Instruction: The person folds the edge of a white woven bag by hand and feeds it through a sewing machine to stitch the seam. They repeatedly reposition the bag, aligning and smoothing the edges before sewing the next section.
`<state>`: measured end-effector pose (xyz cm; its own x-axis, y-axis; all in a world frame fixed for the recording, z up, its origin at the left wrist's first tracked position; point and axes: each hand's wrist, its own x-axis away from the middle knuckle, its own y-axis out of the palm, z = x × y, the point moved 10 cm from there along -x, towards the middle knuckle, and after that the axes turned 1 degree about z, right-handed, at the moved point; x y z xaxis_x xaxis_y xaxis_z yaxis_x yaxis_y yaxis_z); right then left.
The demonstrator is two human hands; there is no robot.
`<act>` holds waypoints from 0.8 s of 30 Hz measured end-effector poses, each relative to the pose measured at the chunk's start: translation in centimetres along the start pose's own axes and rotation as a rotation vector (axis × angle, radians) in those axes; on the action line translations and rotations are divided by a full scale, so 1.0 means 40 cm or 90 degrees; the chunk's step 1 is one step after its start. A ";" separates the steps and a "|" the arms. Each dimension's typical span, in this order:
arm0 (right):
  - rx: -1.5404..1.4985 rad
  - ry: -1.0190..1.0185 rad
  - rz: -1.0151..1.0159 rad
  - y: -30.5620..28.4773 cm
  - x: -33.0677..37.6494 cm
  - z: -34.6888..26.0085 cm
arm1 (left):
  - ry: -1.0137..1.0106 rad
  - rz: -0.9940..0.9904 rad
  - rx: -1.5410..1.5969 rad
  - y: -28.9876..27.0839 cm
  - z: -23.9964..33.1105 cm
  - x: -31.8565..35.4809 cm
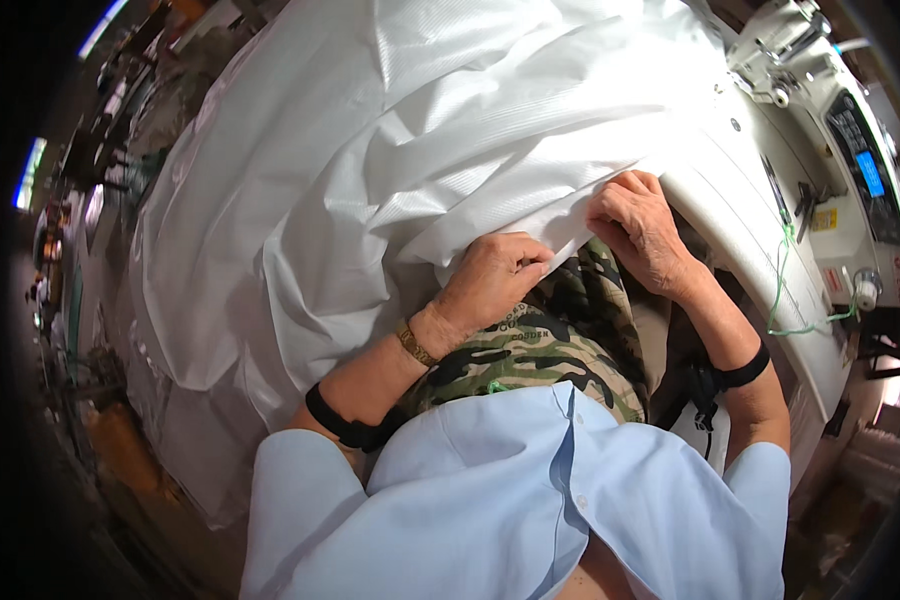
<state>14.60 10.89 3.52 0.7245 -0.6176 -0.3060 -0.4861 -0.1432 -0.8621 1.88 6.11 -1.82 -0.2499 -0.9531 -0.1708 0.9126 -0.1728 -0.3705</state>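
Note:
A large sheet of white fabric [340, 200] with a fine ribbed texture lies in loose folds across my lap and up over the table. My left hand [495, 275] pinches its near edge between thumb and fingers, just above my camouflage-patterned trousers. A little farther right and higher, my right hand [638, 225] also has its fingers closed on the same edge. Between the two hands a short stretch of the edge runs fairly straight. The fingertips of both hands are partly hidden by the cloth and by the curled fingers.
At the right stands a white sewing machine [820, 130] with a lit blue display [870, 174]. Its pale table [740, 215] curves down beside my right arm. Green thread [782, 290] hangs loosely over the tabletop. Cluttered items line the dark left side.

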 end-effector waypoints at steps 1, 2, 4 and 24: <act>-0.001 -0.007 -0.010 0.001 0.002 -0.001 | -0.038 -0.002 0.048 0.006 -0.013 0.003; 0.013 -0.009 -0.016 0.000 0.005 0.001 | -0.076 -0.005 0.097 0.012 -0.026 0.007; 0.026 -0.015 -0.027 0.007 0.004 -0.009 | -0.080 -0.007 0.093 0.010 -0.029 0.012; 0.126 -0.100 0.019 -0.022 -0.004 -0.052 | 0.157 0.124 -0.131 -0.045 0.119 0.001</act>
<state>13.91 9.50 5.18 0.7861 -0.4890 -0.3780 -0.4143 0.0369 -0.9094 1.78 5.20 3.17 -0.1713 -0.8705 -0.4615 0.8730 0.0830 -0.4806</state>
